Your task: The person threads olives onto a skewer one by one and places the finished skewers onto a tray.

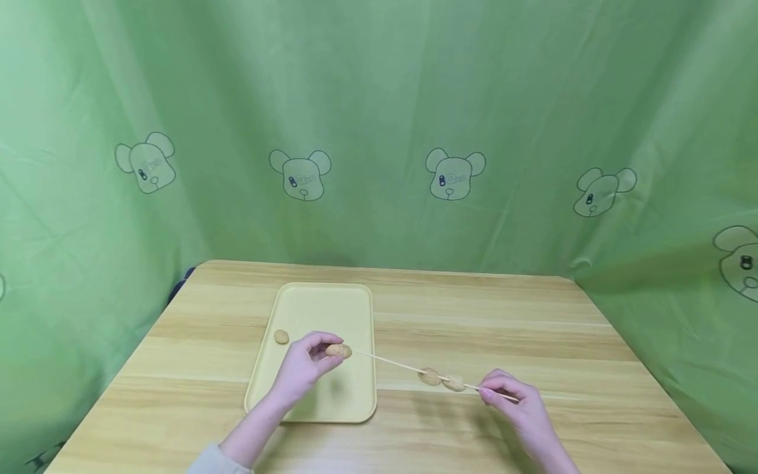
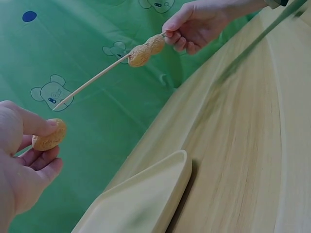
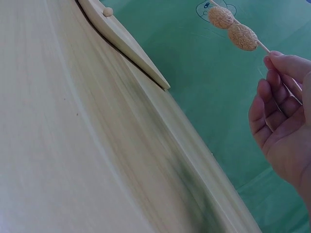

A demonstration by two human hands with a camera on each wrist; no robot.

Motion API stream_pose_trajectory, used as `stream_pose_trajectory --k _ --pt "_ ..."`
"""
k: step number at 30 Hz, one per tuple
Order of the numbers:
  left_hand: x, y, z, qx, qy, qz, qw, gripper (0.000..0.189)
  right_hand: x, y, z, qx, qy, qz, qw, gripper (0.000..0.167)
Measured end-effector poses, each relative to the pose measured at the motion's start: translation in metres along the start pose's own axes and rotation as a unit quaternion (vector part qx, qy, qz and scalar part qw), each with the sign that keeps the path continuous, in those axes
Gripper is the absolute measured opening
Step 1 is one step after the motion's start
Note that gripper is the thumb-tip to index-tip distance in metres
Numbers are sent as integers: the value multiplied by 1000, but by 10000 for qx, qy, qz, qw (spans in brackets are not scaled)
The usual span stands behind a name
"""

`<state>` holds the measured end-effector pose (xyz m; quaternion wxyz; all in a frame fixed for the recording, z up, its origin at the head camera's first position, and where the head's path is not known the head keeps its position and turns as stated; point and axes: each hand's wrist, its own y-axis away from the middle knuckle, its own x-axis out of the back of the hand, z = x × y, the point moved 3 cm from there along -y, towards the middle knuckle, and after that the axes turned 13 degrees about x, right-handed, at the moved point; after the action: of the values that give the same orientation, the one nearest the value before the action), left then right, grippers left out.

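Note:
My left hand [image 1: 301, 370] is above the tray, pinching a tan, wrinkled ball [image 2: 50, 136] between thumb and fingers. Thumb and fingertips of my right hand [image 1: 516, 403] grip the thick end of a thin wooden skewer [image 1: 391, 361]. Two similar balls [image 3: 232, 28] are threaded on the skewer side by side, nearer the right hand. From there the bare stretch slants toward the left hand, its pointed tip close by the pinched ball in the left wrist view. One more ball [image 1: 281, 336] lies by the left side of the pale yellow tray [image 1: 322, 306].
Under everything is a light wood-grain table [image 1: 485, 316], with the tray on its left half. Green curtains [image 1: 379, 85] printed with bear heads hang behind and to both sides, close to the table's edges.

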<state>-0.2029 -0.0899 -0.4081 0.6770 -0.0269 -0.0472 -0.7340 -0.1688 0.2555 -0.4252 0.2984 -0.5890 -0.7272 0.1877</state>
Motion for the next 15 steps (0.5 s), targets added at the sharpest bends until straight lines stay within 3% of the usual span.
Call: stream_pose_trajectory --k 6,15 --pt "0 1 -1 208 -79 -171 9996 28 -4 -1 0 421 -379 81 9984 16" --pt "0 4 1 319 118 -357 9988 35 -4 -1 0 371 -481 91 9981 15"
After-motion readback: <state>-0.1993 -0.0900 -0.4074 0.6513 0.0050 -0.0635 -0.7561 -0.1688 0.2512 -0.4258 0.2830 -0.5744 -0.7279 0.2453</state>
